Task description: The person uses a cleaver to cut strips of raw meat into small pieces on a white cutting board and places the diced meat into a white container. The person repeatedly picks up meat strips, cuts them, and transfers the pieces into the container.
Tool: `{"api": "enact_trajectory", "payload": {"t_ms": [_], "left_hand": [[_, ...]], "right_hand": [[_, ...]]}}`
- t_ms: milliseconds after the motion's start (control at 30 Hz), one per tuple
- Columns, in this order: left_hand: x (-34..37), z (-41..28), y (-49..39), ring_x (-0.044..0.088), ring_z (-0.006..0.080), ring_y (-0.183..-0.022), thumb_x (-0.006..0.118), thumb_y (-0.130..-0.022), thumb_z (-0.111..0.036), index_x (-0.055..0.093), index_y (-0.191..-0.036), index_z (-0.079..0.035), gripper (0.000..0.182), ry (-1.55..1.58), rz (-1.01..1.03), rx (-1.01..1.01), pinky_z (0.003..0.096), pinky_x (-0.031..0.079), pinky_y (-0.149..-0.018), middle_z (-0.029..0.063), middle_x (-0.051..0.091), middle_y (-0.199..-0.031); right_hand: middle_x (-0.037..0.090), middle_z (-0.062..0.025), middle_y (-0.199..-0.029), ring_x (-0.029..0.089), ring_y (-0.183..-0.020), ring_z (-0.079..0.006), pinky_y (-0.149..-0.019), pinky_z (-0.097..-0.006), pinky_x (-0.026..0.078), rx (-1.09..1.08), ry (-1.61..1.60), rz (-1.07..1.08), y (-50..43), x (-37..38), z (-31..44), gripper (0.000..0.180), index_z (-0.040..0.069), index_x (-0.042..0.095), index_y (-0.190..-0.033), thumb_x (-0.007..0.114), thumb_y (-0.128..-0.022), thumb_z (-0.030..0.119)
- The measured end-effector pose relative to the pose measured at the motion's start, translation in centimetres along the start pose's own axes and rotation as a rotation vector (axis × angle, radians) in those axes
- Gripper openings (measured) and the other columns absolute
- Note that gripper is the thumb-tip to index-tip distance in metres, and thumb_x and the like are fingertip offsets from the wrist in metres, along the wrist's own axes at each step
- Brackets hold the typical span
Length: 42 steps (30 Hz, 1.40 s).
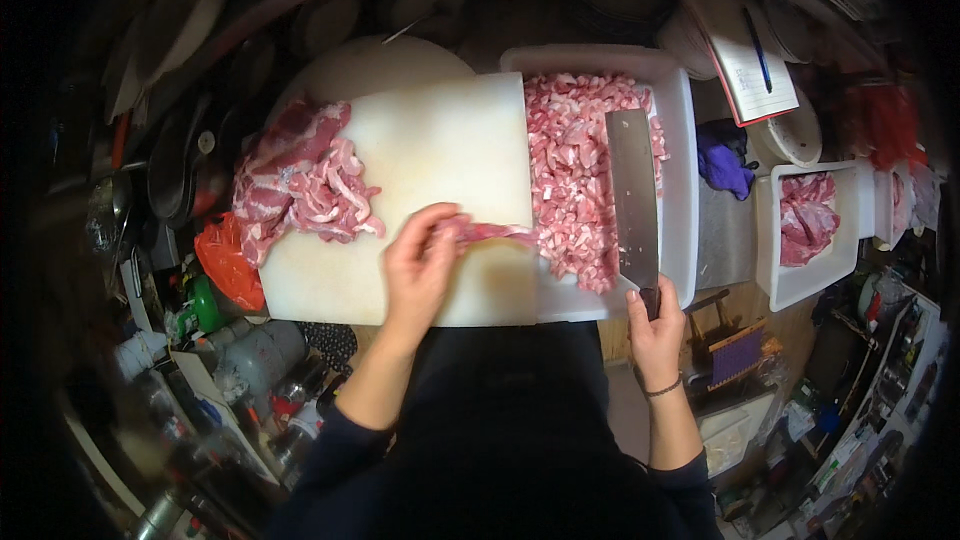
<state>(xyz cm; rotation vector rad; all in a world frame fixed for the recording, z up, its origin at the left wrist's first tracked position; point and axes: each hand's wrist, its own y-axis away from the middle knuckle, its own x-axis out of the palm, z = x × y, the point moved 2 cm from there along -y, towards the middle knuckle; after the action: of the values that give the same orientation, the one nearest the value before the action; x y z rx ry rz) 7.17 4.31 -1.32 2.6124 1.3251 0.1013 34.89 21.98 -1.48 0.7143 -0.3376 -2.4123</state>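
My left hand [424, 262] pinches one end of a strip of raw meat [495, 232] above the white cutting board [450, 142]; the strip reaches to the board's right edge. In my right hand [658, 330] is the handle of a cleaver [634, 195], whose broad blade is over the white plastic tub [679, 165]. Chopped raw meat [570, 157] fills much of that tub, beside the board. Larger pieces and strips of raw meat [300, 180] are heaped at the board's left end.
A red plastic bag [229, 259] touches the board's left edge. To the right are a purple cloth [724, 161], an open notebook [757, 86] with a pen on it, and a smaller white tub [810, 285] holding meat. Stacked plates and bowls stand behind the board.
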Motion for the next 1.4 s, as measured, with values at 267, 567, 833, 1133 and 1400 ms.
{"api": "enact_trajectory", "payload": {"t_ms": [267, 567, 833, 1133, 1400], "left_hand": [[-1.4, 5.6, -0.6, 0.053, 0.0033, -0.077, 0.068, -0.102, -0.001, 0.070, -0.113, 0.001, 0.011, -0.241, -0.063, -0.007, 0.0195, 0.045, -0.068, -0.0023, 0.064, -0.090], [-2.6, 3.1, -1.9, 0.067, 0.0307, -0.080, 0.073, -0.089, -0.001, 0.073, -0.107, -0.002, 0.017, -0.844, -0.199, 0.249, 0.0402, 0.055, -0.072, 0.0140, 0.068, -0.095], [7.9, 0.8, -7.5, 0.067, 0.0347, -0.103, 0.077, -0.082, -0.002, 0.074, -0.116, -0.007, 0.035, -0.787, 0.142, 0.606, 0.0449, 0.056, -0.089, 0.0139, 0.069, -0.109], [14.0, 1.0, -13.6, 0.069, 0.0281, -0.082, 0.067, -0.099, -0.011, 0.077, -0.105, -0.003, 0.014, -0.690, 0.389, 0.470, 0.0398, 0.055, -0.077, 0.0121, 0.074, -0.093], [12.2, -1.5, -10.4, 0.062, 0.0082, -0.079, 0.064, -0.109, -0.019, 0.073, -0.109, -0.001, 0.021, 0.185, 0.439, -0.485, 0.0233, 0.052, -0.074, 0.0023, 0.073, -0.096]], "right_hand": [[0.073, -0.0098, -0.091, 0.067, -0.082, -0.0146, -0.077, -0.0312, 0.054, -0.025, -0.063, 0.322, 0.9, 4.0, 1.7, 0.030, 0.002, 0.066, -0.125, 0.076, -0.099, 0.012], [0.061, 0.0025, -0.080, 0.054, -0.065, -0.0068, -0.059, -0.0257, 0.047, 0.220, -0.257, 0.327, 1.2, 5.1, -0.7, 0.026, 0.002, 0.064, -0.124, 0.073, -0.102, 0.014], [0.058, 0.0003, -0.079, 0.049, -0.053, -0.0060, -0.046, -0.0235, 0.041, 0.148, -0.457, -0.074, 0.0, 0.5, -2.3, 0.019, 0.002, 0.057, -0.123, 0.064, -0.107, 0.010], [0.057, 0.0010, -0.078, 0.050, -0.055, -0.0057, -0.048, -0.0230, 0.043, 0.244, -0.429, -0.081, 0.5, -2.0, -3.6, 0.024, 0.001, 0.058, -0.124, 0.067, -0.105, 0.012], [0.056, 0.0015, -0.078, 0.051, -0.056, -0.0053, -0.049, -0.0230, 0.043, 0.330, -0.455, -0.076, 0.3, -1.8, -4.0, 0.023, 0.000, 0.059, -0.124, 0.066, -0.105, 0.012]]}}
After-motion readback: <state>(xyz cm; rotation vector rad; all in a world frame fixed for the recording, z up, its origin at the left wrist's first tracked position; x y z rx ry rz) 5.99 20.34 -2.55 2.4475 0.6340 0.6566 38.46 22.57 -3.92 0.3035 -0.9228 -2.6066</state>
